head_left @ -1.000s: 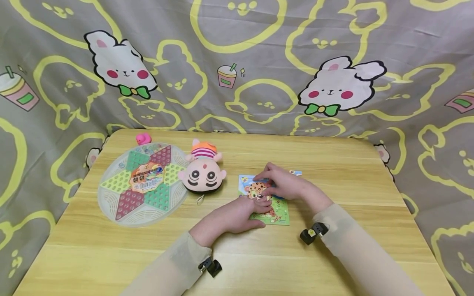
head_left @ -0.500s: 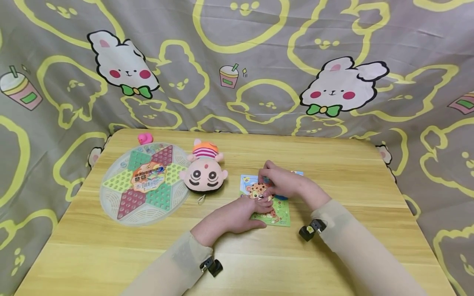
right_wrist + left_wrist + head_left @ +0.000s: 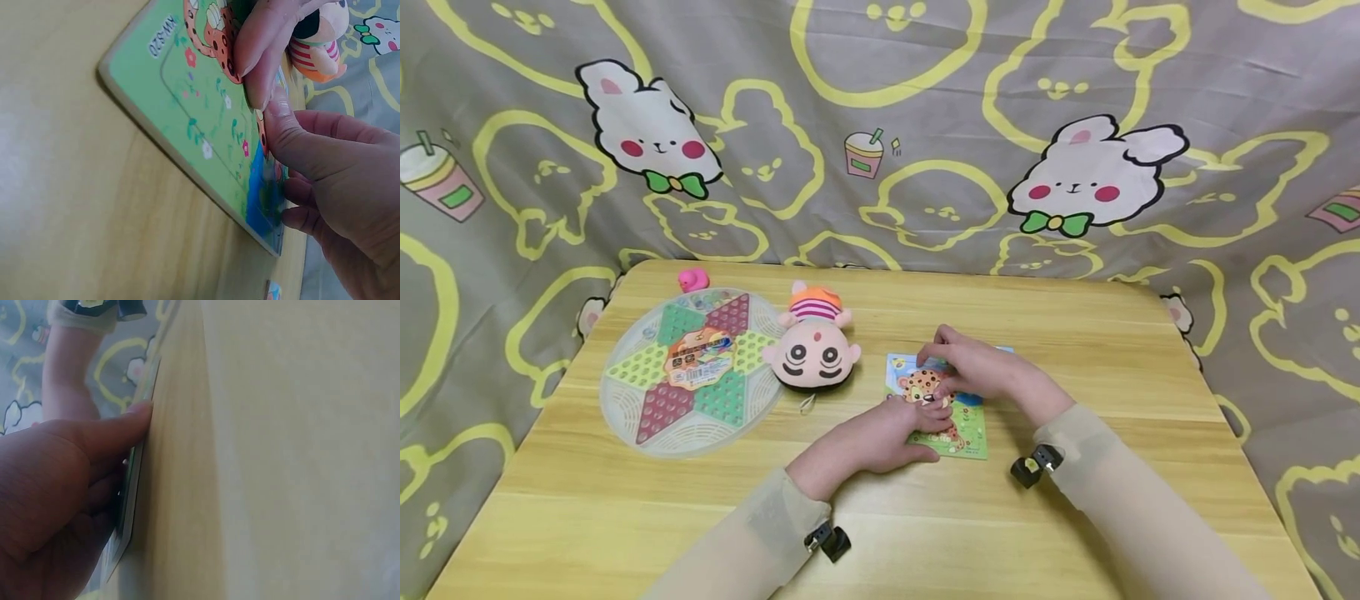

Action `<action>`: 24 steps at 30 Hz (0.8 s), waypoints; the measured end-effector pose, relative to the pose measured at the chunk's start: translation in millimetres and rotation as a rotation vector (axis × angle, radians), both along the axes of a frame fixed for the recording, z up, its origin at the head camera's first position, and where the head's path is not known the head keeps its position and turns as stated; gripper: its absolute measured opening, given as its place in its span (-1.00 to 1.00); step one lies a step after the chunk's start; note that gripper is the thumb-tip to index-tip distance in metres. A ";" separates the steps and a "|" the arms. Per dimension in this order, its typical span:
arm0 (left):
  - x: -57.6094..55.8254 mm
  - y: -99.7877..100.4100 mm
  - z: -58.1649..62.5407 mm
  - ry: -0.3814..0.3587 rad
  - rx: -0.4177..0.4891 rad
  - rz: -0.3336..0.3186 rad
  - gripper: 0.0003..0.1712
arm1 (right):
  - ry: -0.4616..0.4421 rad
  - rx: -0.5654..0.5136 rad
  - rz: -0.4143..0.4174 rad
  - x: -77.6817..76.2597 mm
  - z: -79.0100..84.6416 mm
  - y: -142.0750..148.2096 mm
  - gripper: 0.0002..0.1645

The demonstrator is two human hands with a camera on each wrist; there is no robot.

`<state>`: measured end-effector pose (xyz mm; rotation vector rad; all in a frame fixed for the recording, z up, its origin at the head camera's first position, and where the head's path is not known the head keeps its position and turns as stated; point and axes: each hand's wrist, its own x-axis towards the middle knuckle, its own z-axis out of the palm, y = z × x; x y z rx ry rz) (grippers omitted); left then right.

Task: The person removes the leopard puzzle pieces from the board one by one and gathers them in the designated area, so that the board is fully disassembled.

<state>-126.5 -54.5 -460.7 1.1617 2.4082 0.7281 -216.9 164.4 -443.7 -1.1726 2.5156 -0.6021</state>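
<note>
A flat jigsaw puzzle (image 3: 966,433) with a spotted leopard lies on the table, green below and blue at the top. My left hand (image 3: 876,435) rests over its lower left part, fingers extended onto the leopard and thumb (image 3: 134,422) beside the near edge. Bent over the upper part, my right hand (image 3: 981,371) has thumb (image 3: 289,128) and fingers around the leopard-head puzzle piece (image 3: 917,382). The hands cover much of the picture, so seams between pieces are mostly hidden. A small blue piece (image 3: 1004,350) shows beyond the right hand.
A plush doll (image 3: 812,354) lies left of the puzzle. Farther left is a round Chinese checkers board (image 3: 655,417) with a star pattern, and a pink rubber duck (image 3: 693,279) stands behind it. A patterned curtain (image 3: 940,108) hangs behind the wooden table (image 3: 925,533).
The right hand's fingers drew in slightly and then spread a little again over the leopard's head. My left hand stays in place on the puzzle.
</note>
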 end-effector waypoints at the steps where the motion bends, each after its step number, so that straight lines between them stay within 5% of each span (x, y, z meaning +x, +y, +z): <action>1: 0.4 0.1 -0.2 0.003 -0.001 0.000 -0.38 | 0.001 0.001 0.009 -0.4 0.4 0.2 -0.48; 16: 4.0 4.2 -1.9 0.004 0.013 0.026 -0.37 | -0.062 0.040 0.027 -4.0 5.9 -3.8 -0.49; 24: 3.3 0.9 -1.6 0.016 0.019 0.026 -0.38 | -0.049 -0.020 -0.057 -1.3 -2.3 -5.3 -0.38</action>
